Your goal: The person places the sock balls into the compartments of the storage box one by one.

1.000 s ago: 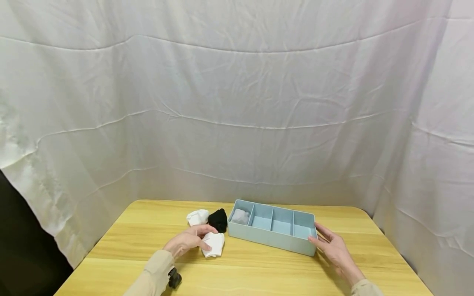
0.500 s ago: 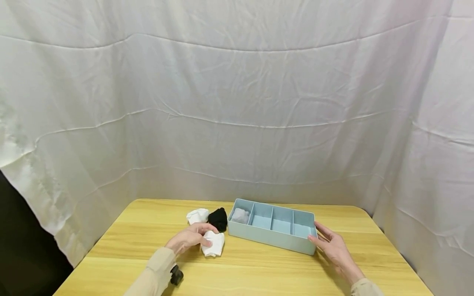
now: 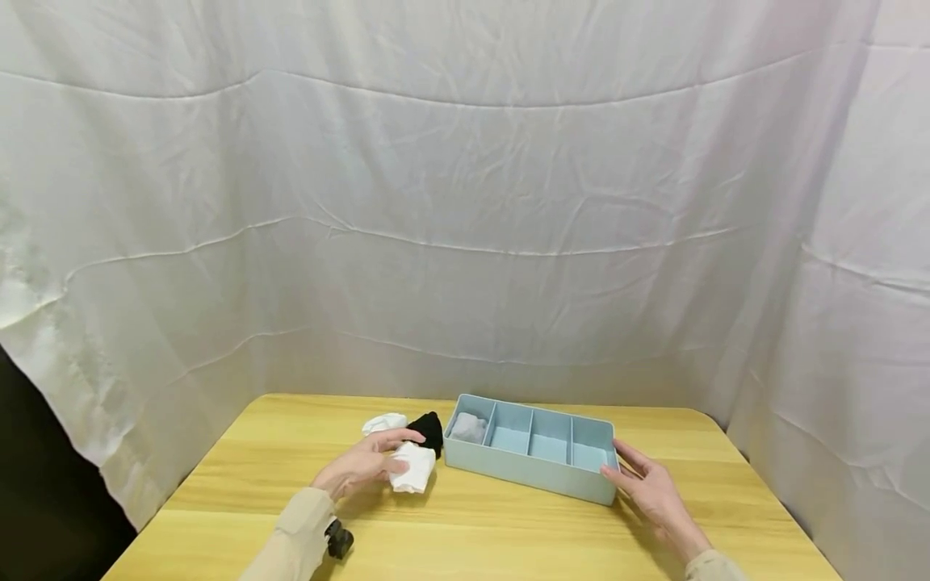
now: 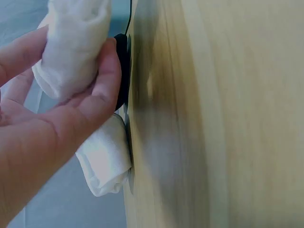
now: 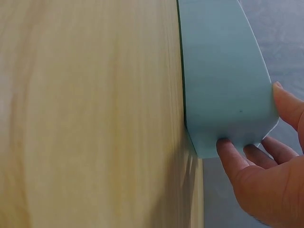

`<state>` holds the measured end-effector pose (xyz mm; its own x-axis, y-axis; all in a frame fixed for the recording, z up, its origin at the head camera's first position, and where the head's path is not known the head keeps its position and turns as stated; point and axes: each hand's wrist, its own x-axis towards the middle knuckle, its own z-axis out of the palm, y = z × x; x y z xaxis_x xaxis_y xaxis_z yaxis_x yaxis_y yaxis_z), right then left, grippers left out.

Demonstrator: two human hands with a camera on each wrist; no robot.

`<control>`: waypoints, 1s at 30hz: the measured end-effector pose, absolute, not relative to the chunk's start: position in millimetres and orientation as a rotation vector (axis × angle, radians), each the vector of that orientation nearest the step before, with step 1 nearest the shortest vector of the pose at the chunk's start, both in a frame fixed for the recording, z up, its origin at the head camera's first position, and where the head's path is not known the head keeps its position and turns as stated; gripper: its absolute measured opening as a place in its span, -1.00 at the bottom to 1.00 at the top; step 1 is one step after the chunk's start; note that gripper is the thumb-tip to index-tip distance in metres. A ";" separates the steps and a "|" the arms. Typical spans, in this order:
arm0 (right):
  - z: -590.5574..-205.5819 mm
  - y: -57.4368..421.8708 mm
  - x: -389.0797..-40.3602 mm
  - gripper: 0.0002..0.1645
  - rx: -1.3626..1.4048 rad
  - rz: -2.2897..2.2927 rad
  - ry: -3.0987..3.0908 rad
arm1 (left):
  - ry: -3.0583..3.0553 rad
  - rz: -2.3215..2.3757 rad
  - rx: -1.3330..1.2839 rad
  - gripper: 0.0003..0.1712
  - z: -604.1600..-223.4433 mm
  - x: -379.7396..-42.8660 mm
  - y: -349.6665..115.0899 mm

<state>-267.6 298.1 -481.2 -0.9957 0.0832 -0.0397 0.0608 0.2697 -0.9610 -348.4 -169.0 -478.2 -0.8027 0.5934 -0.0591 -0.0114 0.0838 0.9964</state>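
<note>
My left hand [image 3: 361, 466] pinches a rolled white sock [image 3: 414, 470] between thumb and fingers; in the left wrist view this sock [image 4: 76, 47] is raised off the table. Just behind it a black rolled sock [image 3: 430, 428] lies on the table, partly covered by the hand. Another white rolled sock [image 3: 383, 422] lies beside the black one, farther left. My right hand [image 3: 654, 488] holds the right end of a light blue divided box [image 3: 523, 474], thumb at the rim and fingers against the end wall [image 5: 228, 128]. A grey rolled sock [image 3: 468, 428] sits in the box's leftmost compartment.
The box's other compartments hold nothing visible. Beneath everything is a wooden table [image 3: 465, 549]. Light grey curtains [image 3: 465, 242] hang behind and at both sides. A small black device [image 3: 339, 539] is worn at the left wrist.
The white sock in my left hand has come up off the table, tilting as it rises. My right hand stays at the box's end.
</note>
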 end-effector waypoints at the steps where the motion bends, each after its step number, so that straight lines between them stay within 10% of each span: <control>1: -481.4 298.2 -267.7 -0.10 -0.143 1.889 -2.483 | 1.885 1.780 0.572 -0.41 -478.2 -349.0 -168.7; 30: -474.4 299.9 -265.4 -0.05 -0.143 1.939 -2.473 | 1.821 1.918 0.703 -0.44 -462.0 -365.8 -142.4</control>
